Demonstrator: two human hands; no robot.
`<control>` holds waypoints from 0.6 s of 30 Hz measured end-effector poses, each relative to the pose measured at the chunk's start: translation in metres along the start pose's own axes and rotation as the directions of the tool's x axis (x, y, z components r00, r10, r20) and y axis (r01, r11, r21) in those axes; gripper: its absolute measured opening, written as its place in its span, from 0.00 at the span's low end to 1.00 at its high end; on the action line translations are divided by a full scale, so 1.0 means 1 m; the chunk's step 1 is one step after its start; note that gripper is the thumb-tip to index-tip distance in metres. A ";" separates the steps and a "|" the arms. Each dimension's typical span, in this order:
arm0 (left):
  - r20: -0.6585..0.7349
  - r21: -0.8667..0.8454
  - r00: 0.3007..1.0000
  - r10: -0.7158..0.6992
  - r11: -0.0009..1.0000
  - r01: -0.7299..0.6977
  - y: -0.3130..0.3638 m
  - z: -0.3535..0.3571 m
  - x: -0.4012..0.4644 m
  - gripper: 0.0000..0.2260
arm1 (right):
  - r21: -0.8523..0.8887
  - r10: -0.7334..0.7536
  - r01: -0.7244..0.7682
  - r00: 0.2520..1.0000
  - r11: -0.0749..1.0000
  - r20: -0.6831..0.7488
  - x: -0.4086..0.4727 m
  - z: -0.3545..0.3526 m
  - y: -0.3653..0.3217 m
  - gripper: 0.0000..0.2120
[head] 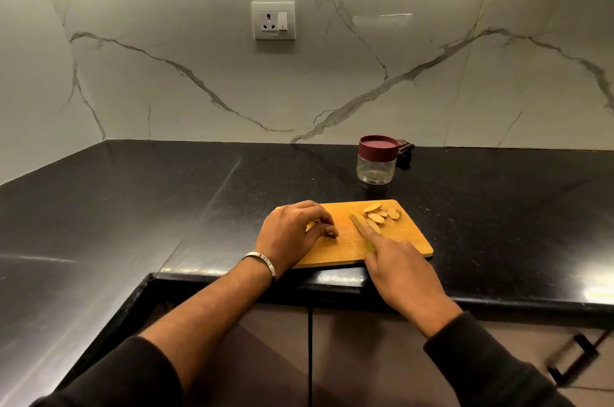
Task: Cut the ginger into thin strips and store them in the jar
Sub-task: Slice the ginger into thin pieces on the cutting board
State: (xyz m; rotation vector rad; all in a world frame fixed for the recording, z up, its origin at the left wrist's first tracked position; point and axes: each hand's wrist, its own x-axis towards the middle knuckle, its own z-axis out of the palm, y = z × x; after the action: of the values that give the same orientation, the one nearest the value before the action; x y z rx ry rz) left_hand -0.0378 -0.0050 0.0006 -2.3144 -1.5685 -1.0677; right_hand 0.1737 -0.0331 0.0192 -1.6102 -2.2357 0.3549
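A wooden cutting board (403, 242) lies near the front edge of the black counter. Several ginger slices (382, 214) sit at its far right. My left hand (292, 234) is curled over the board's left part, its fingertips holding down a small ginger piece (314, 224) that is mostly hidden. My right hand (402, 270) grips a knife (358, 224) with a green handle, index finger stretched along the blade's back, the blade lying beside the slices. A clear plastic jar (377, 169) with a maroon lid on it stands behind the board.
A dark cloth (406, 150) lies behind the jar against the marble wall. A wall socket (273, 20) sits higher up. The black counter (133, 207) runs left into a corner. Cabinet doors (349, 356) are below the front edge.
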 end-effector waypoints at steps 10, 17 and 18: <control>-0.005 0.021 1.000 0.002 1.000 -0.002 0.001 0.000 0.000 0.04 | 0.198 0.016 -0.031 0.997 0.980 0.075 -0.002 -0.008 0.000 0.25; -0.002 0.015 1.000 0.001 1.000 -0.001 0.001 0.000 0.000 0.04 | 0.207 0.044 -0.047 0.999 0.977 0.020 -0.001 -0.006 0.003 0.25; -0.001 0.014 1.000 0.001 1.000 -0.001 0.001 0.000 0.001 0.04 | 0.218 0.057 -0.058 0.998 0.974 0.012 -0.001 -0.006 0.004 0.25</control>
State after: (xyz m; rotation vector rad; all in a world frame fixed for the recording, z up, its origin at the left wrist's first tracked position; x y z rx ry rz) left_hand -0.0370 -0.0048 0.0010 -2.3044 -1.5697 -1.0539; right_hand 0.1803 -0.0325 0.0232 -1.5603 -2.0743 0.5998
